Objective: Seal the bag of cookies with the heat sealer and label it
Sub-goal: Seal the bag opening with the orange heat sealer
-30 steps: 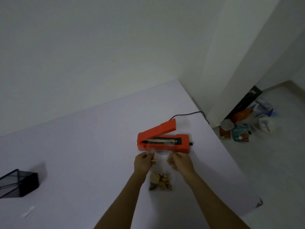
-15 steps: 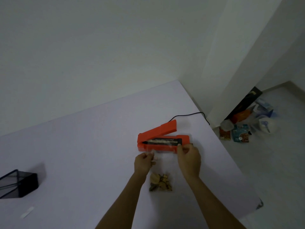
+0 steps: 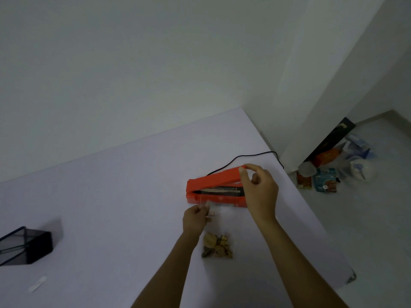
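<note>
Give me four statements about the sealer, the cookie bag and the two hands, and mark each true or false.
1. The heat sealer has its lid raised. True.
2. The right hand is at the free end of the lid. True.
3. The left hand rests flat on the table, away from the bag of cookies. False: it pinches the bag's clear top beside the sealer.
4. The black mesh container sits right of the sealer. False: far left.

- A black mesh box [image 3: 26, 245] is sitting at the table's [image 3: 111, 196] near left edge.
- Packets [image 3: 324, 183] and a white bag [image 3: 360, 170] are lying on the floor [image 3: 378, 218] at far right.
- A dark board [image 3: 331, 138] is leaning on the wall [image 3: 133, 63].
</note>
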Demonstrator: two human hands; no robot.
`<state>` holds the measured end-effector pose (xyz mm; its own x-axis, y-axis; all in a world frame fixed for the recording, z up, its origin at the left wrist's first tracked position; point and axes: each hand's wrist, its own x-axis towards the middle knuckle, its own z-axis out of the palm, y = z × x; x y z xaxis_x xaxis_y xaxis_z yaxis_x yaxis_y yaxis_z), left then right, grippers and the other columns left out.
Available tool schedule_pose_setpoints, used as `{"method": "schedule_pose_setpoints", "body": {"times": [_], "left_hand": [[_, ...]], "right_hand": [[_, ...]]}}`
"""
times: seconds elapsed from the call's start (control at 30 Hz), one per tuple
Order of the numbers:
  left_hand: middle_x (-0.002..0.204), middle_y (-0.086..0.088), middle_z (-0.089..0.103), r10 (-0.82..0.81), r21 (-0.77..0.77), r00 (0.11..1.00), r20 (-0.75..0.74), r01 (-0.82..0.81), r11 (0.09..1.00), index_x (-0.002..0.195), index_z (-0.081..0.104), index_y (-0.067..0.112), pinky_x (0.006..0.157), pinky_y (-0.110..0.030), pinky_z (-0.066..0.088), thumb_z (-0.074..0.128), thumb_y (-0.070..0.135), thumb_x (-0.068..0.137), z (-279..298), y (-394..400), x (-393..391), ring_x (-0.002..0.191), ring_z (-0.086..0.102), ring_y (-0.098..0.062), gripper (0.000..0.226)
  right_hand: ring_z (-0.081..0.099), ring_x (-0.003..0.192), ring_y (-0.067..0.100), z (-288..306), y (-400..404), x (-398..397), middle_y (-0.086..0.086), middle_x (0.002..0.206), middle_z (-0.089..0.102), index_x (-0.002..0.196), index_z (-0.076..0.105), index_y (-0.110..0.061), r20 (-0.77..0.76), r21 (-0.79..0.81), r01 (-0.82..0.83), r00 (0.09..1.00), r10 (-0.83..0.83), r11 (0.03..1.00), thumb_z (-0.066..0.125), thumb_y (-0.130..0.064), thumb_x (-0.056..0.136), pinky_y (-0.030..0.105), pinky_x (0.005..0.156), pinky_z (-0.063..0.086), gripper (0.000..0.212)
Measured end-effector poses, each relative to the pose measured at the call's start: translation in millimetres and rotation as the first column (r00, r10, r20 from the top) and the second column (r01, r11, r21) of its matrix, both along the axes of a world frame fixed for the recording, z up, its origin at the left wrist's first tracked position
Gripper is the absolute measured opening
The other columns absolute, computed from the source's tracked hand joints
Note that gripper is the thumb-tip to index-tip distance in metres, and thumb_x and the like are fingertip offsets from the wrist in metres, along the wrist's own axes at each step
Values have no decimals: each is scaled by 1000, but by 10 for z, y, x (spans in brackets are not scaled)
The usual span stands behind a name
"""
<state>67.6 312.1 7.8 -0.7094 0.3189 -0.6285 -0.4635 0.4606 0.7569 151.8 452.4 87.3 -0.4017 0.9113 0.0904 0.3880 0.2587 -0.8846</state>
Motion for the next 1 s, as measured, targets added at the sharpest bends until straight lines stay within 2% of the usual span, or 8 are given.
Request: {"method": "schedule_pose_setpoints", "body": {"times": [0.2, 0.37, 0.47, 0.63, 0.77, 0.87, 0.93, 1.0], "left_hand": [[78, -8, 71, -5, -9, 1000, -4, 5, 1000, 78, 67, 7, 57, -22, 49, 57, 22, 93, -57, -10, -5, 63, 65, -17, 23], [76, -6, 70, -15, -15, 1000, -16, 15, 1000, 81, 67, 5, 63, -25, 53, 56, 21, 93, -98, -14, -20, 63, 64, -17, 23], [76, -5, 70, -18, -22, 1000, -17, 18, 1000, 86, 68, 3, 63, -23, 52, 55, 21, 93, -115, -16, -30, 63, 64, -16, 23], [78, -6, 70, -31, -6, 999, -27, 31, 999, 88, 67, 2, 61, -21, 52, 55, 21, 94, -109, -17, -38, 64, 64, -16, 23], [83, -9, 72, -59, 3, 998, -31, 59, 998, 87, 68, 8, 70, -27, 55, 58, 26, 92, -186, -67, -55, 72, 67, -18, 21], [89, -2, 71, -95, -72, 992, -82, 89, 993, 92, 66, 18, 83, -37, 55, 63, 40, 86, -314, -146, -64, 85, 66, -18, 23], [95, 0, 68, -122, -110, 986, -113, 109, 988, 99, 63, 18, 84, -37, 54, 65, 42, 83, -340, -193, -61, 90, 64, -18, 29], [100, -1, 67, -163, -122, 981, -105, 150, 981, 108, 60, 16, 85, -37, 54, 70, 42, 80, -370, -253, -54, 92, 63, -17, 39]], "right_hand": [[55, 70, 15, -365, 128, 178, 4, 79, 58, 104, 71, -11, 137, -39, 66, 989, -60, 997, 57, -30, 92, 22, 63, 40, 26], [56, 68, 16, -628, 214, 282, 8, 80, 63, 100, 73, -11, 239, -99, 71, 970, -46, 992, 58, -35, 92, 21, 57, 37, 30], [58, 73, 17, -685, 258, 304, 8, 85, 67, 101, 72, -10, 250, -156, 76, 968, -35, 985, 61, -36, 89, 25, 62, 40, 31], [59, 74, 18, -702, 310, 344, 4, 80, 62, 103, 69, -11, 226, -231, 71, 974, -17, 970, 66, -38, 86, 25, 63, 41, 33], [56, 71, 18, -710, 364, 352, 3, 77, 59, 98, 67, -11, 254, -266, 76, 967, -6, 961, 68, -41, 83, 22, 53, 38, 34], [59, 80, 22, -741, 376, 357, 7, 86, 62, 91, 65, -12, 256, -297, 107, 966, -29, 949, 70, -44, 80, 25, 60, 39, 34], [60, 82, 24, -762, 359, 359, 7, 89, 63, 87, 62, -12, 254, -308, 128, 966, -48, 943, 70, -46, 79, 28, 66, 41, 35], [60, 79, 24, -774, 332, 362, 8, 88, 63, 84, 59, -11, 257, -315, 146, 964, -64, 938, 70, -47, 79, 29, 66, 41, 37]]}}
